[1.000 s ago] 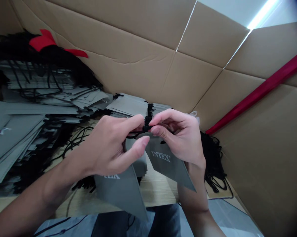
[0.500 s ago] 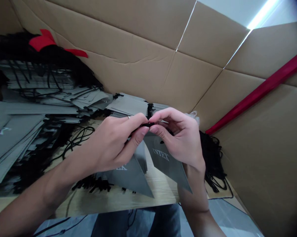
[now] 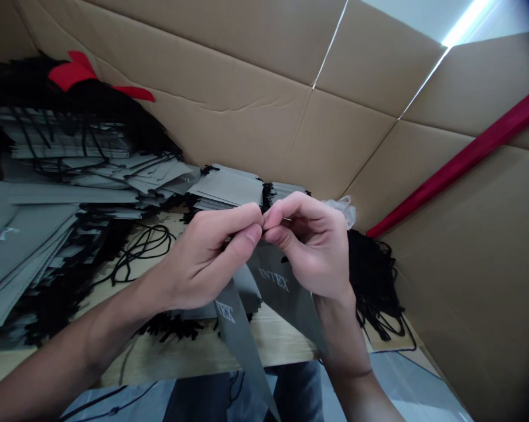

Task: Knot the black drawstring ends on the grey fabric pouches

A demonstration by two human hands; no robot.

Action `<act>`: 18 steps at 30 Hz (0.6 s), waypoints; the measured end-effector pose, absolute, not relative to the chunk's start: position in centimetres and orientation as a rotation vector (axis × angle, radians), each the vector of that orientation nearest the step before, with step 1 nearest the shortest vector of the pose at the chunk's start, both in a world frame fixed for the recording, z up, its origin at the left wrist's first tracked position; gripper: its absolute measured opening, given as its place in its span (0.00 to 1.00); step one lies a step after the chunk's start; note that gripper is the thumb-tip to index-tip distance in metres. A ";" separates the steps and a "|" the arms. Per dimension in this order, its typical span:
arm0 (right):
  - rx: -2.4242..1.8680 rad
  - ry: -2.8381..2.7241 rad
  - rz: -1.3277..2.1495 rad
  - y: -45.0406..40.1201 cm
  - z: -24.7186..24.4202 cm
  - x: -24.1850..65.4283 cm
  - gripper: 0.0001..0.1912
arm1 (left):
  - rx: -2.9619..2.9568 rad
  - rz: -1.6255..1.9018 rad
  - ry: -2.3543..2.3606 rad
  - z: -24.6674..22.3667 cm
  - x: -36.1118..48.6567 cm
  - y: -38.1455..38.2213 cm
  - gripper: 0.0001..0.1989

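Note:
My left hand [image 3: 211, 252] and my right hand [image 3: 314, 246] meet fingertip to fingertip above the table, both pinched on a small piece of black cord that their fingers mostly hide. Below my right hand hangs a grey card [image 3: 286, 293] printed INTEX. A second grey printed card [image 3: 242, 340] dangles under my left hand, turned nearly edge-on and reaching past the table's front edge. Behind the hands lies a stack of grey cards [image 3: 229, 186] with black cord ends.
Piles of grey cards [image 3: 40, 234] and black cords fill the left. Loose black cord [image 3: 145, 249] lies beside them. At right are a black cord bundle [image 3: 374, 281] and clear plastic [image 3: 345, 210]. Cardboard walls [image 3: 246, 76] enclose the wooden table [image 3: 159, 363].
The card under my left hand has swung round and hangs lower. The card under my right hand has shifted a little left. Less black cord shows between my fingertips.

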State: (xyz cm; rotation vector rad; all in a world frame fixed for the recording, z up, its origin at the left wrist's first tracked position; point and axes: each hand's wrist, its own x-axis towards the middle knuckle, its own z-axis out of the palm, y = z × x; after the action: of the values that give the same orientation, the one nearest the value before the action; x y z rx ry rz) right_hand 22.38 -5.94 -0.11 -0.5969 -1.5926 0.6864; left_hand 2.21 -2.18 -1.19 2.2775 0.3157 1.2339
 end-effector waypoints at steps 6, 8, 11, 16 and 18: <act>-0.587 -1.549 0.824 -5.8 0.1 22.4 0.14 | 2.209 1.234 0.249 -1.3 2.2 -2.0 0.15; -0.637 -1.558 0.784 -5.9 0.3 22.6 0.15 | 2.319 1.260 0.262 -1.0 2.1 -1.8 0.14; -0.723 -1.587 0.686 -6.4 0.5 23.0 0.12 | 2.570 1.313 0.284 -0.7 2.1 -1.5 0.11; -0.749 -1.596 0.636 -6.6 0.6 23.1 0.11 | 2.755 1.475 0.270 -1.2 2.3 -1.2 0.11; -0.697 -1.597 0.667 -6.5 0.5 23.0 0.11 | 2.727 1.504 0.259 -1.3 2.3 -1.3 0.12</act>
State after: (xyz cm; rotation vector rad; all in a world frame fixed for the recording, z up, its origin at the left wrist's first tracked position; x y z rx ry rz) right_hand 22.99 -6.46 0.52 -0.6972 -1.5970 0.6672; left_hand 2.29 -1.26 -1.33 2.7274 0.2592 1.5038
